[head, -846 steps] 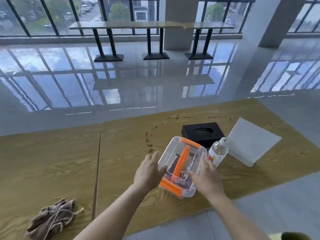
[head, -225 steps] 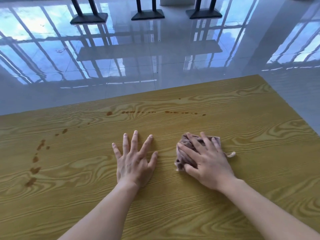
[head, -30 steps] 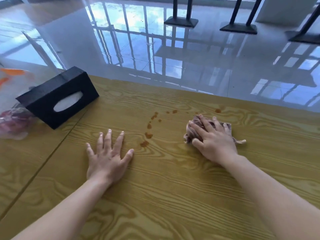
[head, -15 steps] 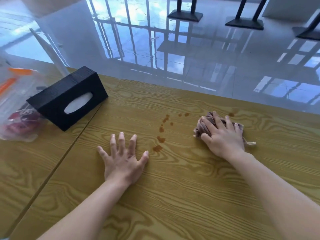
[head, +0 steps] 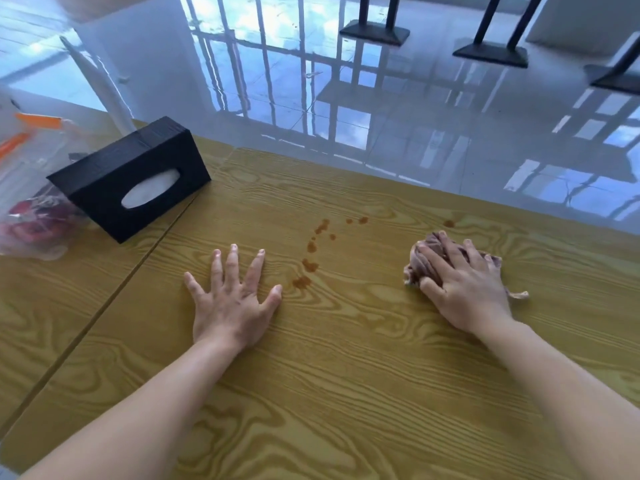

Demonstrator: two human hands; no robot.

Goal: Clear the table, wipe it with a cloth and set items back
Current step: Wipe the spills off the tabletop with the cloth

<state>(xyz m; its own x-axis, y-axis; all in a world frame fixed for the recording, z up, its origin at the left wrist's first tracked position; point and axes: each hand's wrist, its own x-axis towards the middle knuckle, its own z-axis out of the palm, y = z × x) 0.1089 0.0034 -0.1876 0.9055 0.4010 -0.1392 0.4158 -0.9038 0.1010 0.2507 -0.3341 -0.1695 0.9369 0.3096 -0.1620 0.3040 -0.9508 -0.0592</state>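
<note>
Head view: right hand [head: 465, 289] is pressing the bunched cloth [head: 424, 256] flat-palmed onto the table [head: 346, 393], stains [head: 310, 263] lying leftward, while the empty, splayed left hand [head: 232, 299] is bracing nearby.

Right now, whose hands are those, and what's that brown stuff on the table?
Those are a person's own two hands. A camera worn on their head looks down, so you see what they see. The left hand lies flat on the wooden table, fingers spread, holding nothing. The right hand presses a crumpled cloth onto the table. Between the hands are brown spots, a spill not yet wiped. On the left stands a black tissue box, and behind it a clear plastic box with orange parts, too blurred to see inside. Beyond the table is a shiny floor.
</note>
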